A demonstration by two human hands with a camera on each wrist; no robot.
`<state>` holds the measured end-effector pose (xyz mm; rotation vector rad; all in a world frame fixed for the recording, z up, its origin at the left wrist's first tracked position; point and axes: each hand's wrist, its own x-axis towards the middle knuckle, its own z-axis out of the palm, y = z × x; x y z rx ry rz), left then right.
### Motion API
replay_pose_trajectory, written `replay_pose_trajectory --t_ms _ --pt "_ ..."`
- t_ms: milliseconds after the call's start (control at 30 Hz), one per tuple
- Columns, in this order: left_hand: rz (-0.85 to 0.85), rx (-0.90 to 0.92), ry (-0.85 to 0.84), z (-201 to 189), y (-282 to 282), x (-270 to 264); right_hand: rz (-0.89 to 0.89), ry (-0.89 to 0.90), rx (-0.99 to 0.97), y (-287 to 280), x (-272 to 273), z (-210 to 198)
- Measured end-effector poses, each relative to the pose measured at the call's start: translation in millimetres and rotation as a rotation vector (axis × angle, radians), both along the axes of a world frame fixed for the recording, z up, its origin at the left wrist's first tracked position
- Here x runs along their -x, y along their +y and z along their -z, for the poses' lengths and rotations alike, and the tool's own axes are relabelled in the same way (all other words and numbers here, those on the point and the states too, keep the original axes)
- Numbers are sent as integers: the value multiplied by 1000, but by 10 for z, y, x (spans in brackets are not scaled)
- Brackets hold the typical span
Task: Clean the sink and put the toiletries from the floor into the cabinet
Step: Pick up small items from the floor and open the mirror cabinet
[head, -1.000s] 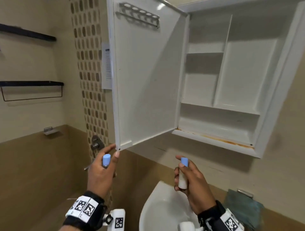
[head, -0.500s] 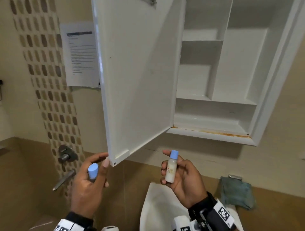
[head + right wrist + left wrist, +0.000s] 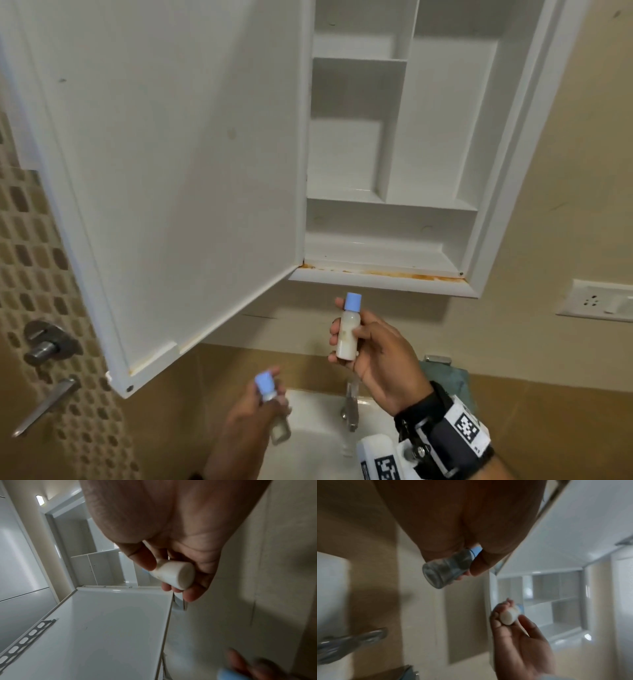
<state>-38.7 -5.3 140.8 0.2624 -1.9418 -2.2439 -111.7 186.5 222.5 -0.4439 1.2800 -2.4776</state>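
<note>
White cabinet (image 3: 394, 240) w/ orange rust stain; blue-capped bottles (image 3: 347, 329); brown mosaic tile (image 3: 30, 260).

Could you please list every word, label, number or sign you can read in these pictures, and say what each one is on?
No text is readable.
White blue-capped bottle in the right hand: faint yellowish print, too blurred to read.
Black-and-white square-coded tags on the wrist band and the white camera block: patterns only, no words.

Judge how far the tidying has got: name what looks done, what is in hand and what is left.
Done: the cabinet door hangs open. In hand: the right hand grips a milky bottle, the left hand a clear bottle, both blue-capped. Left: no toiletries show on the visible cabinet shelves, so both bottles still need placing. Whether the sink is clean cannot be told.
</note>
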Motion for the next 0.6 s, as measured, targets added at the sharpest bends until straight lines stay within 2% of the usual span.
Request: replay_pose_trajectory --t_ms 133,267,433,600 --pt "146 208 273 -781 333 275 80 120 -138 217 242 -181" --pt "14 376 458 -1383 438 890 201 309 -260 414 488 -412" --pt "-110 555 455 -1714 474 1574 433 557 -533 477 973 -691" --pt "-225 707 422 -1744 562 1981 522 629 -701 318 1388 -799"
